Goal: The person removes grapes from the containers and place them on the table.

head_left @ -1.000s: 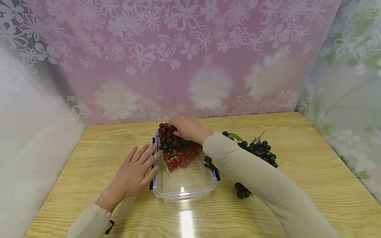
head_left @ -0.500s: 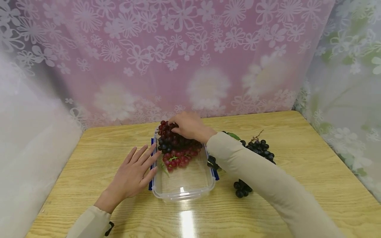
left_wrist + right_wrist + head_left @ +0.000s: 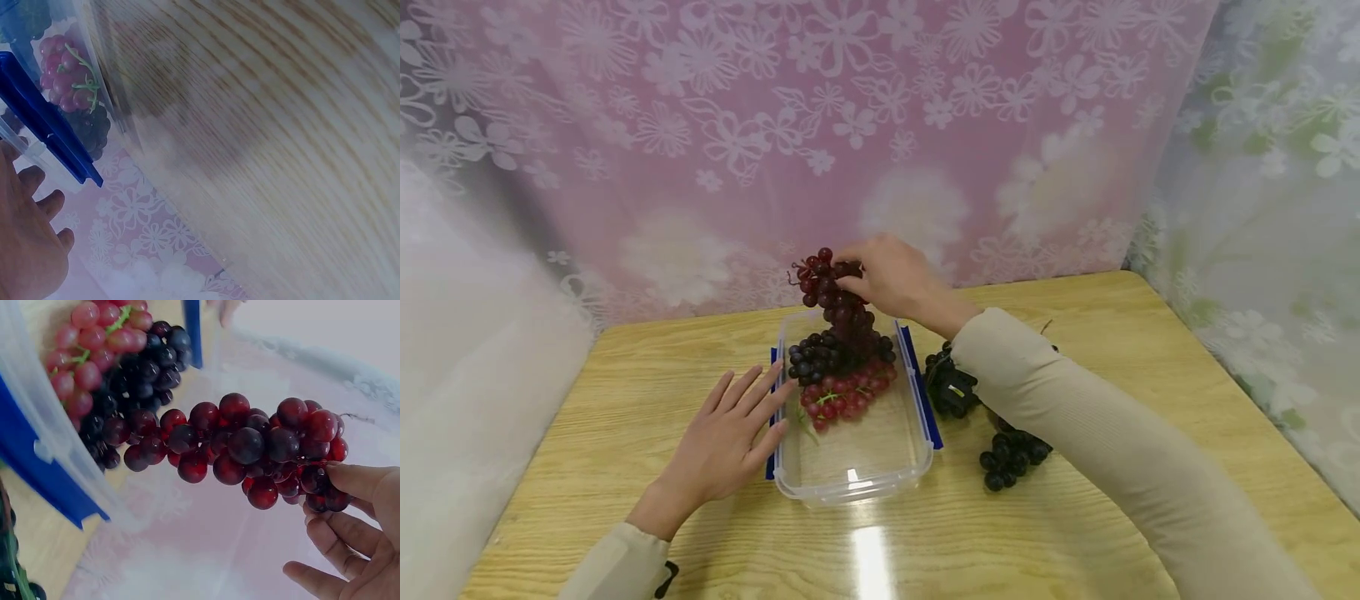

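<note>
Since a second ago my right hand (image 3: 891, 279) has lifted the dark red bunch (image 3: 835, 302) above the box (image 3: 850, 483), fingers pinching its top. Left hand (image 3: 730, 437), fingers straight, steadies the box wall. Mid-removal, I judge; next needs clearing the rim.

Black grape bunches (image 3: 1011, 454) on the table: partly hidden behind the beige right sleeve (image 3: 1075, 433).
Wooden tabletop (image 3: 281, 125): blurred in the left wrist view.
</note>
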A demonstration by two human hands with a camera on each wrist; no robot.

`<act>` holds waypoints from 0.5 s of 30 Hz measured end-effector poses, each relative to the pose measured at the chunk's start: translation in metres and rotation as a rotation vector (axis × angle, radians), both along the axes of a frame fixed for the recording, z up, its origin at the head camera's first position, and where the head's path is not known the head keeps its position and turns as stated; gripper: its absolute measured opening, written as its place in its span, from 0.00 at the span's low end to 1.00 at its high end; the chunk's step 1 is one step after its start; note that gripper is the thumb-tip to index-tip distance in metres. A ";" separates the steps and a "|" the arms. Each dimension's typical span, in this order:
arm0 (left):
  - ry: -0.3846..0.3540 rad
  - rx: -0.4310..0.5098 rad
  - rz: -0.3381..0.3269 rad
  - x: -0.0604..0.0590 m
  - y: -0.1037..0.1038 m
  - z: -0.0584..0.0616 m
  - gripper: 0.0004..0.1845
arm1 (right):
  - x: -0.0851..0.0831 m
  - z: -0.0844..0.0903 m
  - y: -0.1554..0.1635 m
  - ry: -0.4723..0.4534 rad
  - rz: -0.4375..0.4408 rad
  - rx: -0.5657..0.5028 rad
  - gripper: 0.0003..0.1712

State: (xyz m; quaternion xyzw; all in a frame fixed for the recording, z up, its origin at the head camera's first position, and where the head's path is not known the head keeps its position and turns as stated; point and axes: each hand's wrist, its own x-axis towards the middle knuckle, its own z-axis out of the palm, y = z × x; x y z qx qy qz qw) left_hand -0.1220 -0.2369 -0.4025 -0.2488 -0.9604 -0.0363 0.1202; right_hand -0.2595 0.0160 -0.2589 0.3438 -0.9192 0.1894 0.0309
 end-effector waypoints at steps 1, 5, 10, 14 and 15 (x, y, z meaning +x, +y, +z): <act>-0.002 -0.001 0.001 0.000 0.000 0.000 0.29 | 0.001 0.004 0.004 -0.008 -0.008 -0.016 0.21; -0.005 -0.004 0.003 0.001 0.000 -0.001 0.29 | 0.003 0.018 0.022 -0.007 -0.023 -0.086 0.22; -0.005 -0.002 -0.004 0.000 0.001 0.000 0.30 | 0.005 0.033 0.052 0.038 -0.028 -0.155 0.21; -0.007 0.005 -0.005 0.001 0.001 0.000 0.29 | 0.008 0.043 0.078 0.099 -0.088 -0.181 0.20; -0.007 0.006 -0.005 0.001 0.001 0.000 0.29 | 0.008 0.045 0.084 0.115 -0.110 -0.183 0.20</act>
